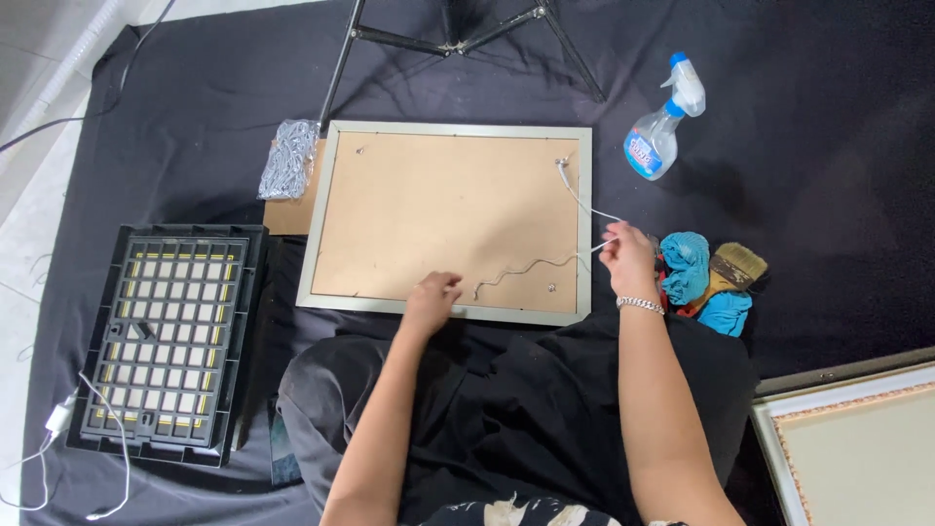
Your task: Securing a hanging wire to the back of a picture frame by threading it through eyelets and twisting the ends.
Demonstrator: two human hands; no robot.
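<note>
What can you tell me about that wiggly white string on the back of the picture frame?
The white cord is thin and looks like twisted string or wire. One end is fixed to a small metal fitting near the top right corner of the picture frame. From there it runs down to the right hand, which pinches it. The rest lies in loose waves across the brown backing board, ending near the left hand.

left hand (431, 293) curled palm-down, right hand (626, 255) pinching
</note>
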